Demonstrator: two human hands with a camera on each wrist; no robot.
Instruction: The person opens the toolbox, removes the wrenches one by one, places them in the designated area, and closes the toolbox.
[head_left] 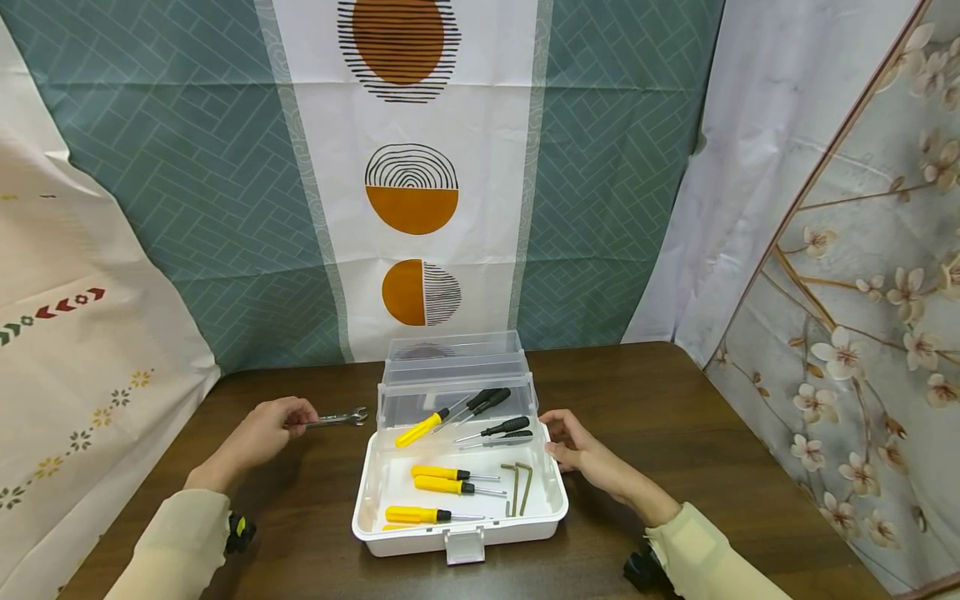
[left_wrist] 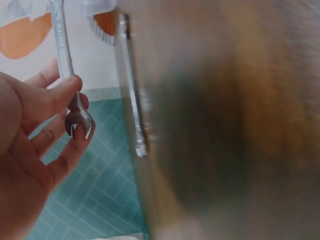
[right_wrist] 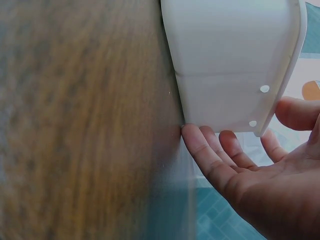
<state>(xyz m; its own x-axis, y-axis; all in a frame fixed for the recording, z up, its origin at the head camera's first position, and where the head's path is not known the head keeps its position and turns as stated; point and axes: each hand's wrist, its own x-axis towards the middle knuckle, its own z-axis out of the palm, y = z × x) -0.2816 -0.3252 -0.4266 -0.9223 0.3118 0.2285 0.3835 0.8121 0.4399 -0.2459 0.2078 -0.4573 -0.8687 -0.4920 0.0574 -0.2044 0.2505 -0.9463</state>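
My left hand pinches a silver wrench near one open end, between thumb and fingertips, left of a white toolbox. In the left wrist view, a second silver wrench appears to lie on the table beside it. The toolbox's clear lid is tipped back. My right hand holds the box's right rear corner, thumb at the rim and fingers against the back edge. Inside lie yellow screwdrivers, black screwdrivers and two brass-coloured hex keys.
The brown wooden table extends around the box. A patterned curtain hangs behind it, with a floral cloth at the right and a pale cloth at the left. A latch sits on the box front.
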